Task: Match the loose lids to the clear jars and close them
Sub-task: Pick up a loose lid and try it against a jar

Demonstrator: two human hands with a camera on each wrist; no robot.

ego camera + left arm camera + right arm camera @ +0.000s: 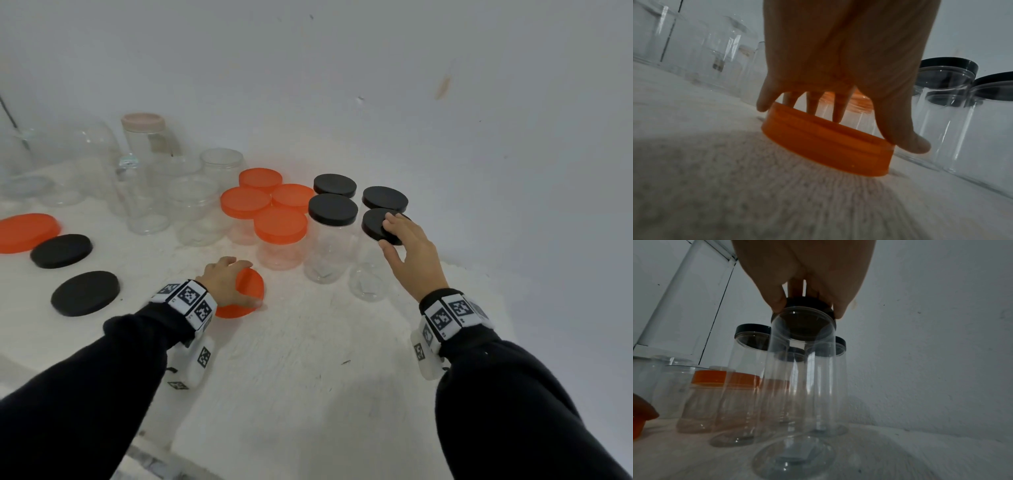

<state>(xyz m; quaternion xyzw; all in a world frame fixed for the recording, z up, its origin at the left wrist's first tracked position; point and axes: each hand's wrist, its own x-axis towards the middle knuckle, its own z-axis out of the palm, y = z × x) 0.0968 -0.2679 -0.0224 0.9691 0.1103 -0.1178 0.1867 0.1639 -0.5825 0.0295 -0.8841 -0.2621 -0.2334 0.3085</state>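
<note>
My left hand [228, 281] grips a loose orange lid [245, 294] on the white cloth, fingers and thumb curled round its rim [826, 139]. My right hand [407, 246] grips the black lid [376, 224] on top of a tall clear jar [368, 274], fingertips [777, 305] round the lid's edge [803, 305]. Three more black-lidded jars [332, 212] and several orange-lidded jars [281, 228] stand behind. Open clear jars [195, 209] stand at the left.
Two loose black lids [85, 293] and a large orange lid [25, 231] lie at the left. A jar with a pale pink lid [145, 135] and big clear containers [68, 154] stand at the back left. A white wall [445, 102] rises behind.
</note>
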